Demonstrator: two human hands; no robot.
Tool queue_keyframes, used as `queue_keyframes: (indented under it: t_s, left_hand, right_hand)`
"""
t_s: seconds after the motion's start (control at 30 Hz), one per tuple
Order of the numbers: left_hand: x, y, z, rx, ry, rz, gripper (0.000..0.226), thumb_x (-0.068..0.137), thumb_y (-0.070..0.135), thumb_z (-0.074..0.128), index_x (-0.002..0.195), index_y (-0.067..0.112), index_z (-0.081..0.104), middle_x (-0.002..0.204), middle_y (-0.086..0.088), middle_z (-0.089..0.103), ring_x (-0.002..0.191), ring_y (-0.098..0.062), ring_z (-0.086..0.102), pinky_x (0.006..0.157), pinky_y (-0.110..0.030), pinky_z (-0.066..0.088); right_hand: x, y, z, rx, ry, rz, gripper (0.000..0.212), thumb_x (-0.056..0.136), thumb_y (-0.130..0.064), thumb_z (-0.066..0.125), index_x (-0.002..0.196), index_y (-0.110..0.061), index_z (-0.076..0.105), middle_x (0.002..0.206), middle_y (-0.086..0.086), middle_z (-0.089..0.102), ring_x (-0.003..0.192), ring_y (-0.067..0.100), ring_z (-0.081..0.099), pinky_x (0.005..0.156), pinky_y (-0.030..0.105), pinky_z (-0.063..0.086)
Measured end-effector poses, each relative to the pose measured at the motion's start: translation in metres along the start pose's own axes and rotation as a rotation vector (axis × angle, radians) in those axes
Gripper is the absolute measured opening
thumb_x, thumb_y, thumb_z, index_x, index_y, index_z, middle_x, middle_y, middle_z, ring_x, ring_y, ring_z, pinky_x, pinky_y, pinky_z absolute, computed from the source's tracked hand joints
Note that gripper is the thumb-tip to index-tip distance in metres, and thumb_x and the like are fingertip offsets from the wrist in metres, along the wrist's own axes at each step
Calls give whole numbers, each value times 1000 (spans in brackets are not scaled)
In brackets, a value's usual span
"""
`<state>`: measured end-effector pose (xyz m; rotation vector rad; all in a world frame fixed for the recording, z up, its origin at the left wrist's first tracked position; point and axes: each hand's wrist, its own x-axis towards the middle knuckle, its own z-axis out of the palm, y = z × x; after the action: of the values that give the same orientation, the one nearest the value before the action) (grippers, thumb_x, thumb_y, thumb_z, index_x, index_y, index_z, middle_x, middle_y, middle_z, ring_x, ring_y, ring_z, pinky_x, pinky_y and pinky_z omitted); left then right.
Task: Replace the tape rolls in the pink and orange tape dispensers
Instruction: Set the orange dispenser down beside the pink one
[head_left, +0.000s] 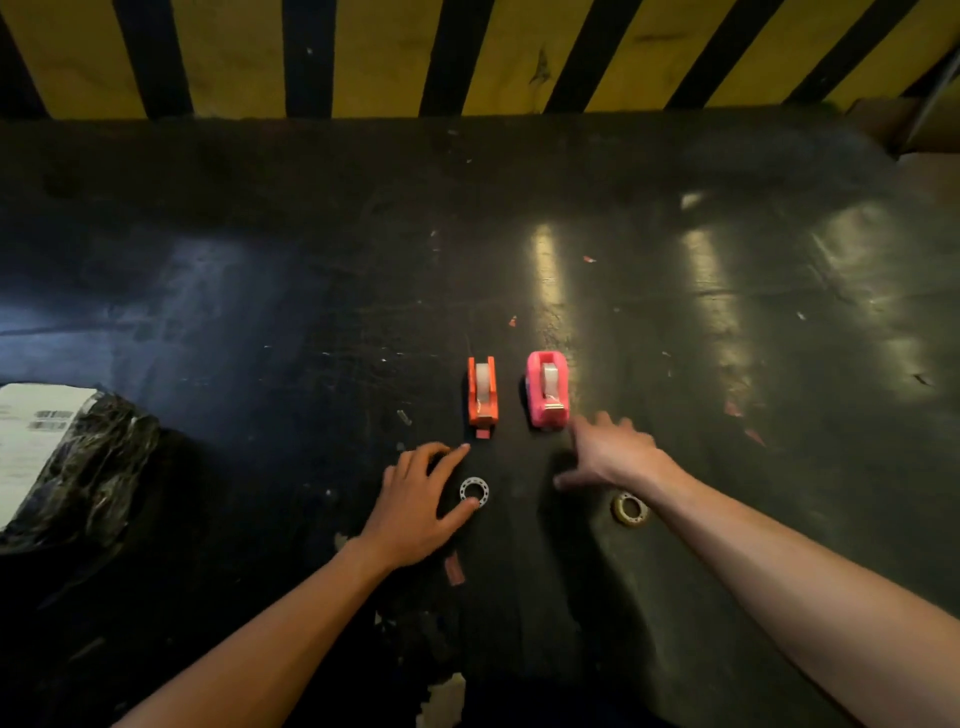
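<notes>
- Both hands are out over the dark table, fingers spread and gripping nothing.
- Left hand lies palm down; its thumb tip touches the white tape roll, which lies flat just at the hand's 3 o'clock.
- At 1 o'clock from that hand stands the orange dispenser, a roll seated in it, near my forefinger tip but apart from it.
- Right hand is loose and a bit blurred, fingertips just short of the pink dispenser at its 11 o'clock; that one also holds a roll.
- A yellowish tape roll lies flat at 6 o'clock from my right wrist, partly under it.
- Far off at 9 o'clock sits a black-wrapped parcel with a white label.
</notes>
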<state>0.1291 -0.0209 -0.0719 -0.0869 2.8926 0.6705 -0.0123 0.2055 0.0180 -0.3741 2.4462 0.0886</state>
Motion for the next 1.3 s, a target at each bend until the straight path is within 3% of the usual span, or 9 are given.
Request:
queue_keyframes:
  t_s: [0.13, 0.23, 0.3, 0.47, 0.63, 0.77, 0.87, 1.13, 1.3]
  left_hand:
    - [15, 19, 0, 14, -127, 123, 63, 90, 44, 66, 147, 33, 43, 139, 1, 40, 125, -17, 41, 107, -38, 44]
    - [18, 23, 0, -33, -113, 148, 45, 93, 32, 67, 137, 29, 56, 133, 2, 46, 122, -15, 45, 105, -34, 46]
    - [19, 24, -1, -48, -109, 137, 42, 93, 31, 67, 134, 30, 58, 132, 2, 48, 121, -13, 46, 104, -33, 47]
    - [15, 11, -12, -113, -26, 23, 42, 91, 31, 69, 132, 31, 58, 132, 5, 50, 122, -10, 48, 102, -29, 46]
    - [16, -30, -47, -189, 166, -250, 40, 90, 15, 72, 128, 22, 62, 129, -3, 52, 119, -17, 53, 102, -34, 49]
    - [27, -58, -72, -189, 197, -363, 42, 91, 9, 70, 131, 18, 62, 131, -7, 52, 122, -22, 53, 102, -33, 45]
    - [38, -65, -81, -148, 172, -354, 47, 92, 10, 69, 137, 19, 59, 135, -7, 52, 125, -21, 52, 107, -36, 45]
    - [54, -63, -81, -72, 127, -252, 44, 91, 14, 72, 134, 20, 61, 137, -2, 59, 127, -18, 53, 108, -36, 46]
    - [60, -54, -89, -201, 49, -349, 83, 88, 15, 75, 156, 27, 28, 154, -10, 32, 139, -28, 40, 114, -44, 40]
  right_hand:
    - [-20, 33, 21, -107, -204, 108, 103, 69, -44, 84, 149, -21, 24, 153, 17, 25, 132, 46, 41, 101, 56, 46]
    - [-28, 37, 30, -44, -210, 103, 82, 84, -18, 71, 150, -15, 23, 146, 23, 30, 127, 45, 48, 99, 52, 50]
    - [-30, 30, 31, -21, -210, 71, 76, 86, -13, 67, 150, -14, 25, 142, 24, 38, 124, 41, 52, 95, 45, 54]
    - [-19, -20, 25, 94, -183, -153, 54, 85, -21, 69, 133, -19, 44, 130, 13, 57, 111, 30, 62, 87, 41, 56]
    - [6, -95, 24, 229, -25, -420, 37, 89, -25, 63, 122, -29, 47, 123, 9, 53, 107, 29, 60, 85, 43, 56]
    - [30, -138, 22, 4, 338, -588, 43, 86, -26, 67, 125, -24, 51, 118, 14, 61, 113, 35, 54, 92, 50, 46]
    - [46, -154, 12, -190, 512, -551, 31, 86, -29, 65, 116, -20, 60, 111, 13, 68, 115, 36, 51, 96, 50, 38]
    - [60, -159, 7, -324, 416, -490, 30, 87, -32, 63, 113, -18, 60, 114, 15, 67, 120, 37, 47, 102, 54, 30]
    - [55, -149, -4, -156, 440, -501, 46, 88, -41, 61, 128, -21, 51, 124, 15, 62, 126, 38, 44, 107, 58, 29]
